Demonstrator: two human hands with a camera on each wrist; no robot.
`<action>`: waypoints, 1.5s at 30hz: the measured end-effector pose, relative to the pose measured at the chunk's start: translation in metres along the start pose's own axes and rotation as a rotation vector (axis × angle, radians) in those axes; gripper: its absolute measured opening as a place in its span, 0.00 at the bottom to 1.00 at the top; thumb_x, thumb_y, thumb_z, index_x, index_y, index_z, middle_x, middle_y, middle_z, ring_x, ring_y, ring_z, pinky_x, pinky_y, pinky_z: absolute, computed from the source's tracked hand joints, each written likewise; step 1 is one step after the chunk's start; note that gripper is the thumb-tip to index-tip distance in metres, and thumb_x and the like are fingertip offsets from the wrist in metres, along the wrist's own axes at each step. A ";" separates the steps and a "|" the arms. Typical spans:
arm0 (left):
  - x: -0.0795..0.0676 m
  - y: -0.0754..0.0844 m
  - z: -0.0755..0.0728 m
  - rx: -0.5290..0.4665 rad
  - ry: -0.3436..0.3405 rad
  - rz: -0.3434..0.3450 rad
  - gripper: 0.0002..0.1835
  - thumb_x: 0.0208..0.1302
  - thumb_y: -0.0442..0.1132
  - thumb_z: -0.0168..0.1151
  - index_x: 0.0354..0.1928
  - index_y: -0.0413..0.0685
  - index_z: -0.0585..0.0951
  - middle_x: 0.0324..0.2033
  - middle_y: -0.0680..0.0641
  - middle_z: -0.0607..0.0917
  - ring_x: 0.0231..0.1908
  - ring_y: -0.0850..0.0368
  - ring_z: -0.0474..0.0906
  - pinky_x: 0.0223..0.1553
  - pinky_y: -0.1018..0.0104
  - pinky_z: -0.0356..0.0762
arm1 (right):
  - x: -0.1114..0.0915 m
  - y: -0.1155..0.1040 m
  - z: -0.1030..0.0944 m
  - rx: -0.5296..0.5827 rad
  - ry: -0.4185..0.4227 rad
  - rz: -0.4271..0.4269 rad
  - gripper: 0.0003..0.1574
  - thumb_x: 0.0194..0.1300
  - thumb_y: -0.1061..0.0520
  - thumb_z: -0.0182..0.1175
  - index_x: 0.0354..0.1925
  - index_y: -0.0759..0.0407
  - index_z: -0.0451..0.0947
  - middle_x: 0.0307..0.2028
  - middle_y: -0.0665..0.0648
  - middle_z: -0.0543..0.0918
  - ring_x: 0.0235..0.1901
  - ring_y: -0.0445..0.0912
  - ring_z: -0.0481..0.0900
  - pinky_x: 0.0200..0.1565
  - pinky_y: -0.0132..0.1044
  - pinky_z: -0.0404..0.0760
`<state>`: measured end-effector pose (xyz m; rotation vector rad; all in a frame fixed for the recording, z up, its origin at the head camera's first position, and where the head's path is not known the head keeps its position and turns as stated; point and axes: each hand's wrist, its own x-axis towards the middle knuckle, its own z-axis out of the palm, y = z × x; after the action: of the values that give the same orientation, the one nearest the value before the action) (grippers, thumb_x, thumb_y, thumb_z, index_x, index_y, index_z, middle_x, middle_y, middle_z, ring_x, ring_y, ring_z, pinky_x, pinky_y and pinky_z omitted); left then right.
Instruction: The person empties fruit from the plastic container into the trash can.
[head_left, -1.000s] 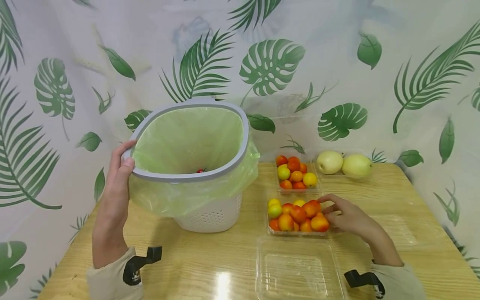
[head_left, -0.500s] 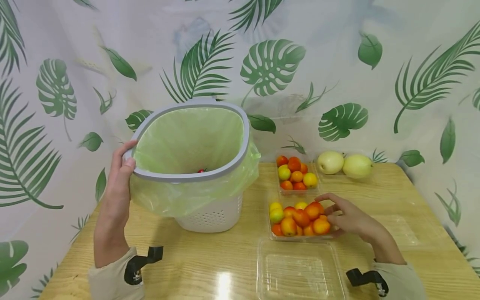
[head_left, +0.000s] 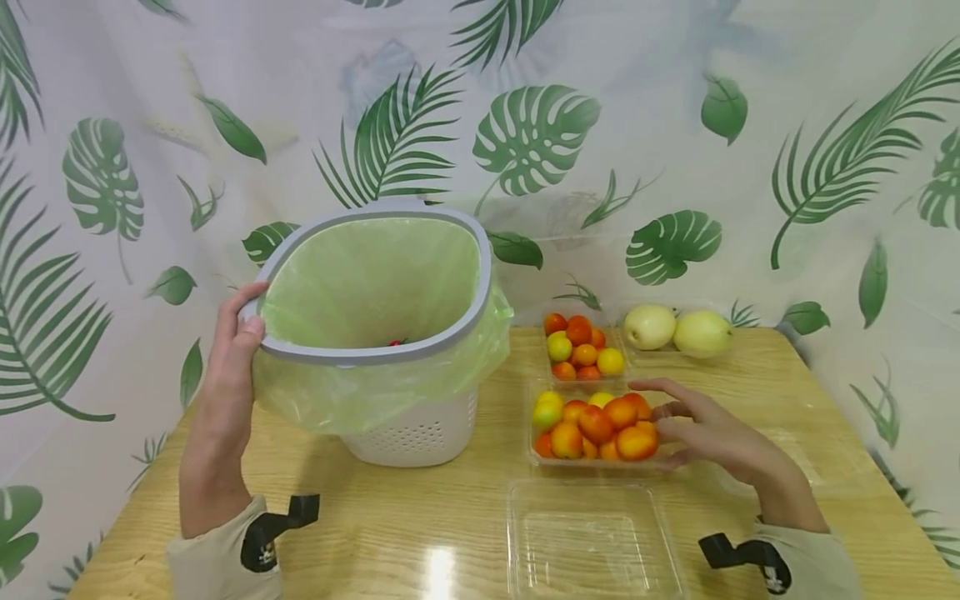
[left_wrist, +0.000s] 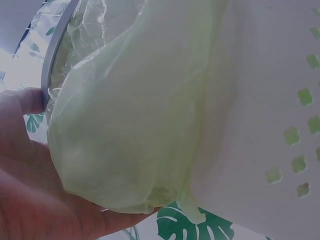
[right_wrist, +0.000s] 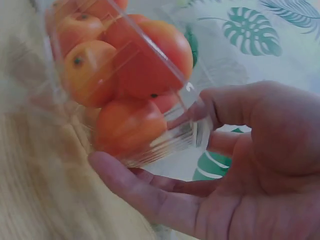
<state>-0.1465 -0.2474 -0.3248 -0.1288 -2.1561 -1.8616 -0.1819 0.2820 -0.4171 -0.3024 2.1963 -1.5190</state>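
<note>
My left hand (head_left: pixel 228 367) grips the grey rim of a white perforated waste bin (head_left: pixel 412 429), with the thumb on the near side. A pale green bag (left_wrist: pixel 125 130) lines the bin and hangs over its rim. Something small and red shows inside it. At the right, my right hand (head_left: pixel 712 437) holds the right end of a clear plastic box (head_left: pixel 588 461). In the right wrist view, its fingers (right_wrist: pixel 150 200) curl about the box's corner. Round orange-red fruits (right_wrist: pixel 132 127) fill that box, with several yellow ones at its left in the head view.
Behind stands a second clear box of red, orange and yellow fruits (head_left: pixel 585 354). Beside that are two pale yellow fruits (head_left: pixel 702 333). A clear plastic tray or lid (head_left: pixel 592 533) lies on the wooden table (head_left: pixel 360 533). A leaf-print sheet (head_left: pixel 420 125) backs the table.
My right hand has shifted a little to the right and its fingers have spread somewhat at the box's end. The head view has turned slightly. The left hand stays on the bin's rim.
</note>
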 end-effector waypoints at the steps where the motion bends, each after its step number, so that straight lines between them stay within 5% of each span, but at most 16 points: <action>1: 0.000 0.000 0.000 -0.001 0.001 0.006 0.26 0.81 0.52 0.37 0.77 0.65 0.60 0.71 0.48 0.56 0.67 0.49 0.52 0.69 0.45 0.40 | -0.002 -0.002 -0.001 0.016 -0.007 -0.013 0.37 0.75 0.62 0.54 0.77 0.59 0.56 0.67 0.77 0.60 0.55 0.63 0.72 0.39 0.57 0.85; 11: 0.002 0.000 -0.004 -0.012 0.002 0.056 0.26 0.81 0.50 0.38 0.77 0.61 0.61 0.73 0.49 0.55 0.70 0.52 0.46 0.69 0.43 0.34 | -0.007 -0.010 -0.007 0.115 -0.013 -0.097 0.38 0.78 0.62 0.48 0.80 0.46 0.52 0.71 0.76 0.53 0.63 0.66 0.64 0.43 0.60 0.83; 17: 0.002 0.000 -0.008 -0.004 0.008 0.047 0.26 0.81 0.51 0.38 0.77 0.63 0.61 0.72 0.48 0.56 0.69 0.51 0.48 0.69 0.41 0.35 | -0.007 -0.015 -0.006 0.160 -0.006 -0.125 0.40 0.80 0.59 0.49 0.81 0.42 0.46 0.77 0.69 0.40 0.68 0.76 0.53 0.45 0.62 0.82; 21: 0.002 0.001 -0.009 -0.024 0.001 0.044 0.26 0.81 0.51 0.40 0.77 0.63 0.62 0.73 0.49 0.55 0.70 0.52 0.47 0.69 0.42 0.34 | -0.010 -0.020 -0.005 0.162 0.034 -0.160 0.41 0.81 0.58 0.49 0.81 0.38 0.45 0.76 0.67 0.41 0.63 0.64 0.68 0.45 0.59 0.83; 25: 0.003 0.002 -0.008 -0.035 0.000 0.049 0.26 0.81 0.50 0.41 0.76 0.62 0.62 0.73 0.49 0.56 0.71 0.53 0.47 0.70 0.42 0.33 | -0.012 -0.023 -0.005 0.228 0.064 -0.198 0.39 0.82 0.59 0.48 0.80 0.36 0.46 0.69 0.69 0.53 0.51 0.49 0.82 0.45 0.56 0.84; 36: 0.005 0.000 -0.005 -0.019 -0.013 0.059 0.26 0.81 0.52 0.42 0.77 0.62 0.62 0.76 0.48 0.54 0.73 0.51 0.44 0.71 0.39 0.30 | -0.007 -0.039 -0.005 0.458 0.220 -0.276 0.41 0.80 0.62 0.50 0.78 0.36 0.46 0.64 0.61 0.59 0.45 0.48 0.86 0.44 0.50 0.85; 40: 0.004 -0.001 -0.005 -0.019 -0.009 0.061 0.26 0.81 0.51 0.43 0.77 0.61 0.62 0.76 0.47 0.54 0.74 0.50 0.45 0.71 0.38 0.30 | -0.004 -0.051 -0.005 0.531 0.233 -0.285 0.43 0.79 0.63 0.51 0.77 0.36 0.43 0.54 0.58 0.67 0.42 0.49 0.85 0.46 0.50 0.84; 45: 0.003 -0.001 -0.003 -0.016 -0.009 0.061 0.26 0.81 0.51 0.43 0.76 0.61 0.63 0.77 0.48 0.53 0.75 0.49 0.43 0.71 0.38 0.30 | -0.004 -0.068 -0.005 0.589 0.241 -0.310 0.48 0.78 0.66 0.53 0.78 0.35 0.38 0.26 0.54 0.71 0.36 0.48 0.84 0.46 0.48 0.85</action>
<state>-0.1488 -0.2511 -0.3250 -0.2045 -2.1187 -1.8481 -0.1862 0.2627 -0.3516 -0.2832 1.8044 -2.3941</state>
